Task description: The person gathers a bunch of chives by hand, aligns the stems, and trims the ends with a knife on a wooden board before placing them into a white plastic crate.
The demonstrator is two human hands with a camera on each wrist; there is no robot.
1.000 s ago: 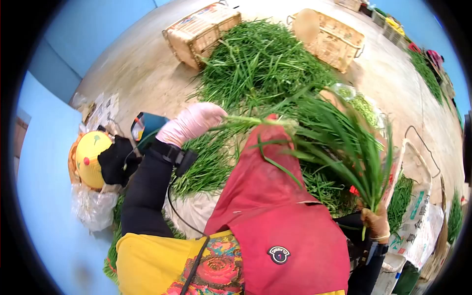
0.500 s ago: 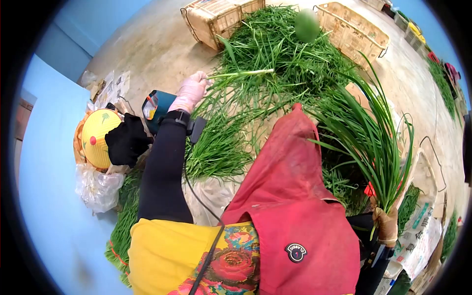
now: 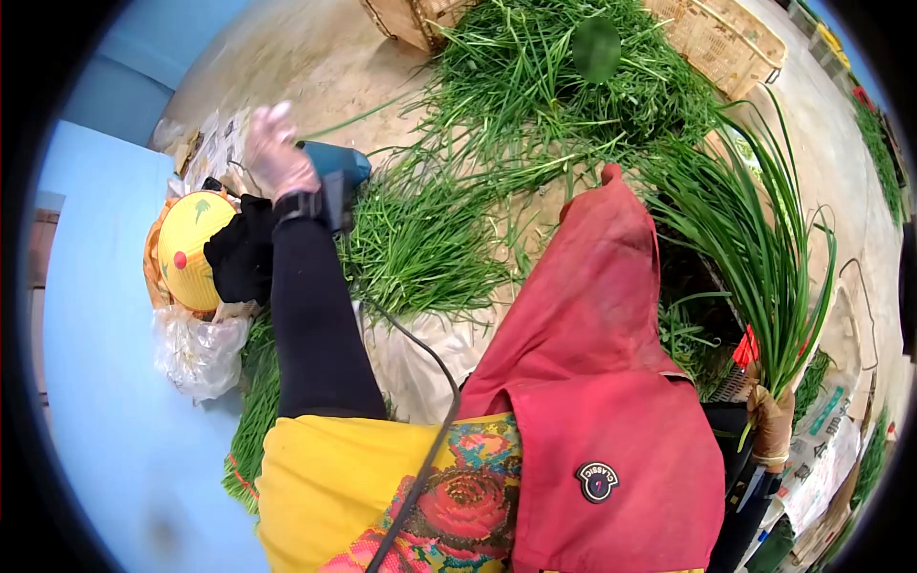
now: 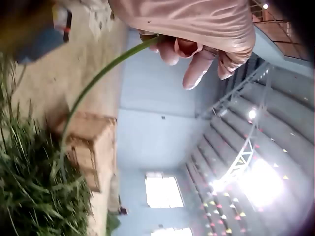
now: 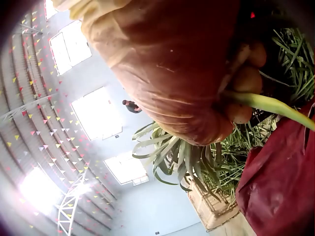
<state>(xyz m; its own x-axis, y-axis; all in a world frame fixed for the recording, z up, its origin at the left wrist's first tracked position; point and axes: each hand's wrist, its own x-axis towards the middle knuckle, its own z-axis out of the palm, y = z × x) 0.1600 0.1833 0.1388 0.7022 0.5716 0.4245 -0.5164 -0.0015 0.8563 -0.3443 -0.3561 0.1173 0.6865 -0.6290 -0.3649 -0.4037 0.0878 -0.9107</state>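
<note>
My gloved left hand (image 3: 279, 158) is raised at the left, blurred in the head view, near a teal container (image 3: 334, 164). A single thin green leaf (image 4: 98, 78) runs out from between its thumb side and curled fingers, trailing toward the pile. Low at the right, my gloved right hand (image 3: 772, 420) grips a bunch of garlic chives (image 3: 764, 258) by the stalk ends, leaves fanning upward. In the right wrist view one pale stalk (image 5: 270, 105) sticks out past its fingers. A large heap of chives (image 3: 564, 76) lies ahead, with a flatter layer (image 3: 420, 248) closer in.
Wicker-like crates (image 3: 716, 43) stand behind the heap. A yellow hat (image 3: 196, 244), black cloth (image 3: 244, 253) and clear plastic bag (image 3: 199, 349) sit by the blue wall at left. The red apron (image 3: 611, 401) covers a raised knee between the hands; a cable crosses the lap.
My left hand has swung left from over the chives, its stalk's pale end no longer showing. The right hand still holds the bunch. The head view has tilted down, shifting the crates up.
</note>
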